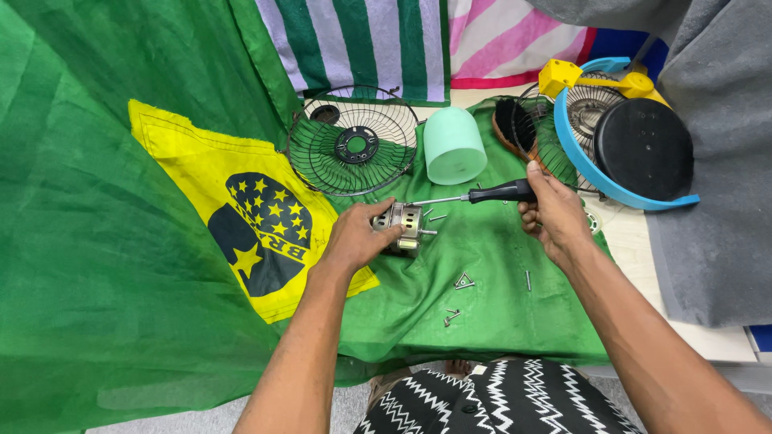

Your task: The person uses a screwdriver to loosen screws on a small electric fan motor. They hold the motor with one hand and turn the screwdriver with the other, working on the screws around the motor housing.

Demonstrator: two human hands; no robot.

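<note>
Left hand (354, 239) clamps a small metal fan motor (402, 227) on the green cloth (482, 265), fingers wrapped round its casing. Right hand (553, 215) has its fingers closed on the black handle of a screwdriver (482, 194), shaft lying level, tip touching the motor's top edge. Loose screws (460, 299) scattered on the cloth just in front of the motor. Behind it: black wire fan guard (352, 143), pale green plastic housing (454, 146) beside that. Far right, blue-rimmed fan part (595, 181) with black round disc (643, 149) resting on it. Table (643, 249) edge shows bare at right.
</note>
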